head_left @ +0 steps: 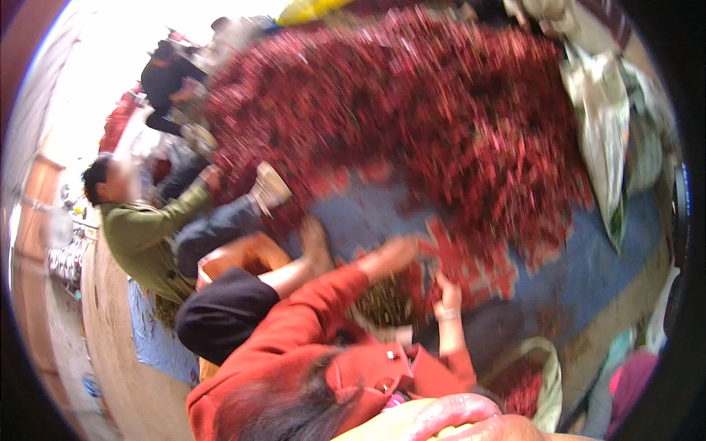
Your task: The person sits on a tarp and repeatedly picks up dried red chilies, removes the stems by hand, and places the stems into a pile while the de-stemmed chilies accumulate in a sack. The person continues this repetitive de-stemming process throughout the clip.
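My left hand [400, 254], blurred, reaches over the near edge of a large heap of dried red chili peppers [353, 93]. Red peppers touch its fingertips, but whether it grips any is unclear. Close by on the right, my right hand [449, 295], with a bracelet at the wrist, has its fingers curled around some red peppers. Loose peppers [480, 275] lie just beyond both hands on a blue sheet [364, 206]. Below my left hand is a container of greenish-brown stems [386, 300]. An open pale sack [551, 364] with red peppers inside stands at the lower right.
At the left, a person in a green jacket [138, 220] sits beside the heap, legs stretched towards it. Another person in dark clothes [165, 82] is farther back. White sacks [604, 127] border the heap's right side. An orange item [242, 256] lies near my bent leg [226, 314].
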`<state>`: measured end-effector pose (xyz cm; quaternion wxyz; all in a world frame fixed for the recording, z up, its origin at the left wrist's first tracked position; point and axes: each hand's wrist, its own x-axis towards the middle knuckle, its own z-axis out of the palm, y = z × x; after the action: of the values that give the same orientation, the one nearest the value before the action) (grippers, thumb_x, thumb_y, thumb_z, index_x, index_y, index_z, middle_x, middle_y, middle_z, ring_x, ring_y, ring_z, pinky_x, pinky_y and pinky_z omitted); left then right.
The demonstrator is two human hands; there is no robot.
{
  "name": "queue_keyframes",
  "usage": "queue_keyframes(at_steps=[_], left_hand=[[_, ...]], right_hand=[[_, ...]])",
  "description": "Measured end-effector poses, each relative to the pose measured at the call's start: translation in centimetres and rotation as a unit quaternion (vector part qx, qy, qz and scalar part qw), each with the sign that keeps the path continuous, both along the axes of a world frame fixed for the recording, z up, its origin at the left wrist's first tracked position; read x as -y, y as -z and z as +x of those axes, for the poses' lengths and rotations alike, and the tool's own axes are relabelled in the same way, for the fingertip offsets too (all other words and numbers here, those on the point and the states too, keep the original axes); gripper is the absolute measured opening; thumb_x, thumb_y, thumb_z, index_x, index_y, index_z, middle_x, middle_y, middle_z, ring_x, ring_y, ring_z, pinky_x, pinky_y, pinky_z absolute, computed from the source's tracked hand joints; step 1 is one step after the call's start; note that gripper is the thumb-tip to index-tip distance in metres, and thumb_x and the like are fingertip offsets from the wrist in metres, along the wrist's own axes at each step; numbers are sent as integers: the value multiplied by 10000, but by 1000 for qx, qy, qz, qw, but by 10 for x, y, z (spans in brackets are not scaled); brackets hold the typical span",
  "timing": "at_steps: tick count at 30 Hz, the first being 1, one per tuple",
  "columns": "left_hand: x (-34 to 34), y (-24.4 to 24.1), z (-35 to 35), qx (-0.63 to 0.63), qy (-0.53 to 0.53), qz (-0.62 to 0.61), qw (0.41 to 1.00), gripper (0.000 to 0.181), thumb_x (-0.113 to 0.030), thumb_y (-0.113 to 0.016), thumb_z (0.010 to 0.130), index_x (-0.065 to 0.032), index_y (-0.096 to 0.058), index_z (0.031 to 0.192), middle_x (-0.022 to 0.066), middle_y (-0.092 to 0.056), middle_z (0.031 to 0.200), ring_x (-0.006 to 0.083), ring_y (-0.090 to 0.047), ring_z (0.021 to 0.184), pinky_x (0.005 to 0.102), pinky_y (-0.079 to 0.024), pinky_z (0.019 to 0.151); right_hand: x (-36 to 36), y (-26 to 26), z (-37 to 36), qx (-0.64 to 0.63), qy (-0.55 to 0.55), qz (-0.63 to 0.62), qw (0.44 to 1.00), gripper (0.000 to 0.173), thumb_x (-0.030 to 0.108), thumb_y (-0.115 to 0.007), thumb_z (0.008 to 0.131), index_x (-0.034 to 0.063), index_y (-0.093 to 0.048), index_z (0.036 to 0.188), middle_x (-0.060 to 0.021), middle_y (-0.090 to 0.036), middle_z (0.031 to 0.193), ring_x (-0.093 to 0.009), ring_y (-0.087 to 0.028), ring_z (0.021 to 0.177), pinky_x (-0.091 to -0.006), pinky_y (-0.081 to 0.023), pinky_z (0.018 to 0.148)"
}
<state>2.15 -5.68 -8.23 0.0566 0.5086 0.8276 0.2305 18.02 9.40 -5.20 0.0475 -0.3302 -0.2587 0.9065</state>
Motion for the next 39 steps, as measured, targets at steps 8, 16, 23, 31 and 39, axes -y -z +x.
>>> queue_keyframes(at_steps=[8,16,23,31,39], left_hand=[[-6,-95,18,459,-207,65,862,262,-207,-713,810,12,-731,952,91,-724,799,145,-681,723,318,-549,679],[0,-94,25,213,-160,76,961,136,-185,-740,677,-60,-724,730,140,-686,716,228,-674,636,372,-548,622],[-21,-40,51,88,-126,56,987,114,-136,-672,767,-49,-603,790,162,-622,843,393,-636,769,482,-530,662],[1,-53,-49,329,-177,-238,897,288,-232,-763,761,2,-709,919,206,-695,908,358,-686,903,427,-539,785],[-38,-19,-111,32,-322,-186,928,313,-200,-746,825,2,-647,1042,212,-585,1189,407,-633,1044,495,-538,846]], right_hand=[[11,-2,-12,-62,-58,-9,996,296,32,-619,945,37,-607,1241,-56,-698,1088,-205,-688,965,-354,-577,854],[15,-10,-20,-74,-176,41,981,196,125,-609,958,77,-635,1146,-40,-703,968,-153,-682,764,-295,-552,622],[4,25,-12,36,-130,72,988,80,-8,-700,819,36,-692,886,-4,-673,812,-126,-629,675,-294,-499,592],[1,-8,-19,-3,-11,-10,1000,122,9,-712,869,-4,-661,979,-65,-687,840,-151,-642,660,-298,-535,594],[3,16,-18,25,22,-33,999,192,-30,-767,804,41,-693,966,-32,-712,916,-166,-683,791,-311,-550,729]])
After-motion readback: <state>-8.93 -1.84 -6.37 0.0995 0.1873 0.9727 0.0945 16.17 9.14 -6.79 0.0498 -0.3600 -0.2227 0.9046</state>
